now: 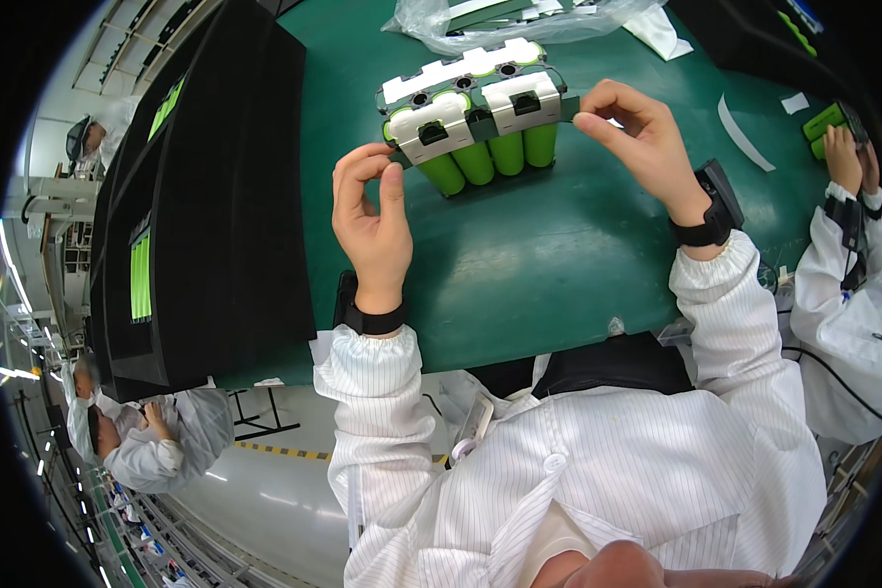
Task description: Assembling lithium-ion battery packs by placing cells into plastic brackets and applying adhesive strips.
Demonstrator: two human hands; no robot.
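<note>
A battery pack (506,152) of bright green cylindrical cells stands on the green table, its top edged with white pieces and black holders. Along its near upper side runs a dark green strip (481,125), partly covered by white pieces. My left hand (374,211) is closed in a pinch at the strip's left end, by the pack's left corner. At the opposite corner my right hand (642,137) pinches the strip's right end between thumb and fingers.
A tall black case (216,196) with green cells inside borders the table's left. Clear plastic wrap (431,34) with strips lies at the back. A curved white strip (745,135) lies to the right. Another person's hands (843,157) hold a green pack at far right.
</note>
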